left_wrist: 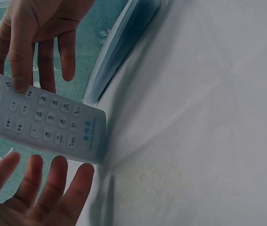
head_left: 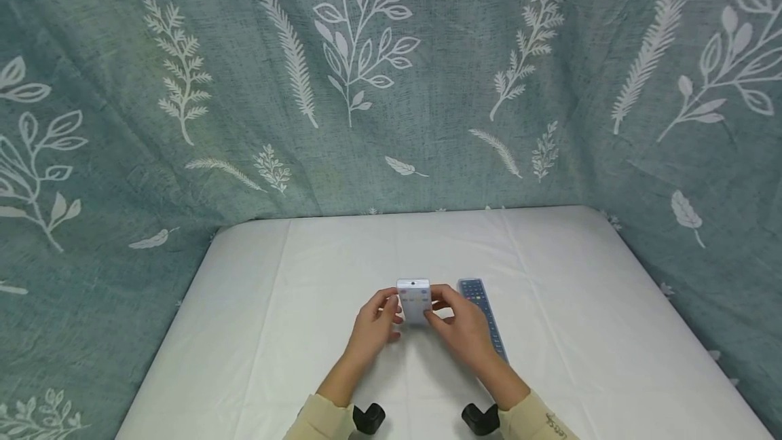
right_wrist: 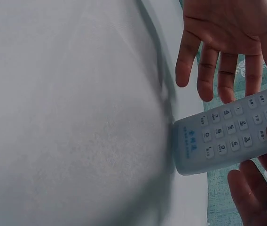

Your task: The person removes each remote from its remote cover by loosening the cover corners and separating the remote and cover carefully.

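Observation:
A white remote control (head_left: 415, 311) with rows of small buttons is held up off the white surface between the two hands. My right hand (head_left: 466, 331) grips its right edge, the thumb pressing on the button face in both wrist views. At the opposite edge is my left hand (head_left: 369, 328), fingers spread and fairly straight; in the left wrist view those fingertips (left_wrist: 58, 165) stand just off the remote's edge. Whether the left thumb touches it, I cannot tell. A dark blue remote control (head_left: 475, 290) lies beside the right hand, partly hidden by that hand and forearm.
A white cloth (head_left: 330, 257) with creases covers the table. Blue-green curtains (head_left: 440, 87) with white leaf prints hang behind and at both sides. Black devices (head_left: 369, 419) sit at the wrists, by the light sleeves.

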`<state>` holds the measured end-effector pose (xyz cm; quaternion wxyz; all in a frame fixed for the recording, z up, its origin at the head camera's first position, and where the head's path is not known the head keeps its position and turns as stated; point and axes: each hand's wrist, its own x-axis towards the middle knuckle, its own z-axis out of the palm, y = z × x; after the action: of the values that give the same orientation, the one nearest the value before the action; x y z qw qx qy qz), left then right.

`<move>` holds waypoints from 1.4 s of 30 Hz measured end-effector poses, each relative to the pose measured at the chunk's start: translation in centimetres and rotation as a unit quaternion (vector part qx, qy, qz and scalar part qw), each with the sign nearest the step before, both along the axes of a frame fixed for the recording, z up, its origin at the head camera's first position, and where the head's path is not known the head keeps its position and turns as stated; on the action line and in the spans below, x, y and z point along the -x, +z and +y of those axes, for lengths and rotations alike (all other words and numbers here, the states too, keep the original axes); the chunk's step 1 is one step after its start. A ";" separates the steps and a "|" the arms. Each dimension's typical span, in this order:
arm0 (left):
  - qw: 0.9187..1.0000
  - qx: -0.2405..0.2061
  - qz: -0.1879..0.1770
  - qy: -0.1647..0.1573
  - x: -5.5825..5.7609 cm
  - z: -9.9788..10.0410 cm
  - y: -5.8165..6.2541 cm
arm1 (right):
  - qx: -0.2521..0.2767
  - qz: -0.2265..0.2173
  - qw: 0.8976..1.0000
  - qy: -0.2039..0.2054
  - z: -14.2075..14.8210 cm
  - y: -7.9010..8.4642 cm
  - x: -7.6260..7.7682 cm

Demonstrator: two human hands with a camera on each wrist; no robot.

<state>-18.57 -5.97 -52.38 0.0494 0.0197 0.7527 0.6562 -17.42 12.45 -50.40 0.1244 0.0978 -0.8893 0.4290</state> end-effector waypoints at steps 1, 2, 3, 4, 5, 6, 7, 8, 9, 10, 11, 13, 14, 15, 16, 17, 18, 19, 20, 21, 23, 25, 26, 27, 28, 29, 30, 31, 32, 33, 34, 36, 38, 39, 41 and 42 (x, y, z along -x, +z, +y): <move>1.000 0.001 -0.007 -0.003 0.0 0.0 0.1 | -0.001 0.003 1.000 0.001 0.0 0.0 0.0; 1.000 0.002 -0.016 -0.006 0.0 0.0 0.2 | -0.004 0.007 1.000 0.001 0.0 -0.1 0.0; 1.000 0.002 -0.022 -0.010 0.0 0.0 0.2 | -0.008 0.013 1.000 0.001 0.0 -0.1 0.0; 0.999 0.000 -0.030 -0.015 0.0 0.0 0.3 | -0.012 0.017 1.000 0.002 0.0 -0.1 0.0; 0.999 -0.004 -0.039 -0.020 0.0 0.0 0.4 | -0.019 0.024 1.000 0.002 0.0 -0.2 0.0; 0.998 -0.008 -0.048 -0.027 0.0 0.0 0.4 | -0.025 0.031 0.999 0.003 0.0 -0.2 0.0; 0.998 -0.014 -0.057 -0.035 0.0 0.0 0.4 | -0.031 0.039 0.999 0.003 0.0 -0.2 0.0; 0.997 -0.022 -0.067 -0.042 0.0 0.0 0.5 | -0.038 0.047 0.998 0.004 0.0 -0.2 0.0; 0.995 -0.031 -0.076 -0.051 0.0 -0.1 0.5 | -0.044 0.056 0.997 0.005 0.0 -0.3 0.0; 0.994 -0.039 -0.087 -0.059 0.0 -0.1 0.5 | -0.051 0.064 0.997 0.008 0.0 -0.3 0.0; 0.992 -0.045 -0.094 -0.068 0.0 -0.1 0.6 | -0.058 0.073 0.996 0.010 0.0 -0.3 -0.1; 0.989 -0.059 -0.103 -0.089 0.0 -0.1 0.7 | -0.074 0.092 0.993 0.017 0.0 -0.5 -0.1; 0.987 -0.067 -0.107 -0.097 0.0 -0.1 0.8 | -0.081 0.102 0.991 0.020 0.1 -0.6 -0.2; 0.986 -0.074 -0.112 -0.101 0.0 -0.1 0.9 | -0.086 0.113 0.990 0.024 0.1 -0.7 -0.2; 0.985 -0.079 -0.114 -0.104 0.0 -0.1 1.0 | -0.092 0.123 0.988 0.027 0.1 -0.8 -0.2; 0.984 -0.085 -0.117 -0.104 -0.1 0.0 1.0 | -0.095 0.132 0.986 0.028 0.2 -0.9 -0.2; 0.983 -0.091 -0.121 -0.101 -0.1 0.0 1.1 | -0.098 0.141 0.985 0.030 0.2 -1.0 -0.2; 0.983 -0.098 -0.125 -0.095 0.0 0.0 1.2 | -0.100 0.148 0.984 0.031 0.2 -1.1 -0.2; 0.982 -0.103 -0.127 -0.090 0.0 0.1 1.2 | -0.098 0.154 0.983 0.032 0.3 -1.1 -0.2; 0.982 -0.107 -0.128 -0.084 0.0 0.1 1.2 | -0.097 0.157 0.982 0.033 0.3 -1.2 -0.1; 0.982 -0.116 -0.131 -0.077 0.1 0.2 1.2 | -0.095 0.161 0.982 0.037 0.4 -1.3 0.0; 0.981 -0.122 -0.131 -0.074 0.2 0.2 1.1 | -0.093 0.162 0.981 0.042 0.5 -1.4 0.0; 0.981 -0.122 -0.131 -0.072 0.2 0.3 1.0 | -0.092 0.161 0.982 0.045 0.5 -1.4 0.1; 0.981 -0.121 -0.132 -0.069 0.2 0.3 1.0 | -0.093 0.160 0.982 0.047 0.5 -1.5 0.0; 0.982 -0.121 -0.132 -0.067 0.3 0.3 1.0 | -0.095 0.160 0.981 0.048 0.6 -1.5 0.0; 0.982 -0.121 -0.130 -0.066 0.3 0.3 1.0 | -0.097 0.159 0.981 0.049 0.6 -1.5 0.0; 0.982 -0.119 -0.129 -0.065 0.3 0.3 1.0 | -0.097 0.157 0.982 0.049 0.6 -1.5 0.0; 0.983 -0.117 -0.128 -0.064 0.3 0.3 1.1 | -0.097 0.153 0.982 0.049 0.6 -1.5 0.0; 0.983 -0.116 -0.127 -0.063 0.3 0.3 1.1 | -0.096 0.149 0.983 0.048 0.7 -1.5 0.0; 0.983 -0.116 -0.126 -0.063 0.3 0.3 1.1 | -0.095 0.144 0.984 0.048 0.7 -1.5 0.0; 0.983 -0.117 -0.125 -0.064 0.3 0.3 1.1 | -0.092 0.138 0.985 0.048 0.7 -1.5 0.0; 0.983 -0.118 -0.126 -0.064 0.3 0.2 1.1 | -0.086 0.123 0.988 0.048 0.7 -1.5 0.0; 0.982 -0.121 -0.127 -0.066 0.2 0.2 1.0 | -0.084 0.109 0.989 0.047 0.7 -1.5 0.0; 0.982 -0.123 -0.124 -0.068 0.2 0.2 1.0 | -0.083 0.103 0.990 0.047 0.7 -1.5 0.0; 0.982 -0.128 -0.122 -0.072 0.2 0.1 1.0 | -0.085 0.091 0.991 0.046 0.7 -1.4 0.0; 0.982 -0.130 -0.119 -0.075 0.1 0.1 1.0 | -0.087 0.087 0.991 0.046 0.7 -1.4 0.1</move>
<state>-18.71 -5.83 -51.41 0.1844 0.0040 0.6461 0.7406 -17.47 13.19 -51.84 0.1728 0.1859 -0.9035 0.3454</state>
